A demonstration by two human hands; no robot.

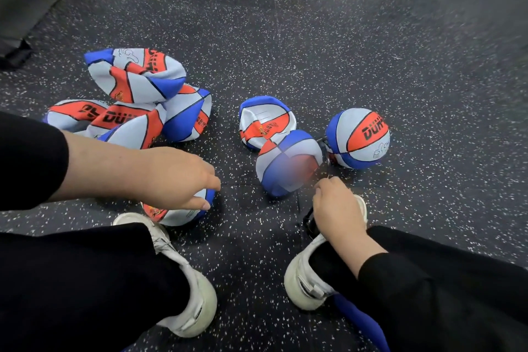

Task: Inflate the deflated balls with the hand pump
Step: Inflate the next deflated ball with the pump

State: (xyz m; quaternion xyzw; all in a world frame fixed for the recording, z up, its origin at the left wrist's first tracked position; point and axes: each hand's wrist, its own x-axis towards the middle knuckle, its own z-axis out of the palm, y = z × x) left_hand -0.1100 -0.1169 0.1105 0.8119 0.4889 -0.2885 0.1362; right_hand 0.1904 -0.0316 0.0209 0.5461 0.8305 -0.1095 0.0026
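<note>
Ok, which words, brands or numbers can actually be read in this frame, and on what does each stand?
"DUH", cut off at the edge: orange panel of the round ball.
"DUH", partly cut off: orange panel of a flat ball in the left pile.
Black letters, folded and unreadable: top crumpled ball.
Small print on the flat ball at centre: too small to read.
Blurred patch on the ball beside it: unreadable.

Dark white-speckled rubber floor [314,51]
</note>
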